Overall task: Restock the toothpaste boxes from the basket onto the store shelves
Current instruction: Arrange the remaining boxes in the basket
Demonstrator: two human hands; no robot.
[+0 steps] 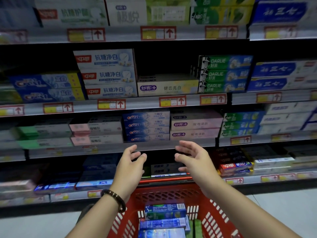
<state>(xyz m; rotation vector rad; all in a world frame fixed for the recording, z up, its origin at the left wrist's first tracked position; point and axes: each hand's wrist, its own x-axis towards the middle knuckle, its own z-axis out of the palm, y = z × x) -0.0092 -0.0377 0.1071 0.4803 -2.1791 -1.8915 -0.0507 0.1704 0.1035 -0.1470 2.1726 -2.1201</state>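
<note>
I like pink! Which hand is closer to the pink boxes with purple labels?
Right. The right hand is just below the pink boxes; the left hand is lower left of them, under the blue Crest boxes.

Body in view: left hand [131,166] at 7 o'clock, right hand [193,160] at 5 o'clock, skin uncovered along both arms to frame edge. Left wrist: beaded bracelet [114,198], single strand, round dark brown beads, few lighter tan.
</note>
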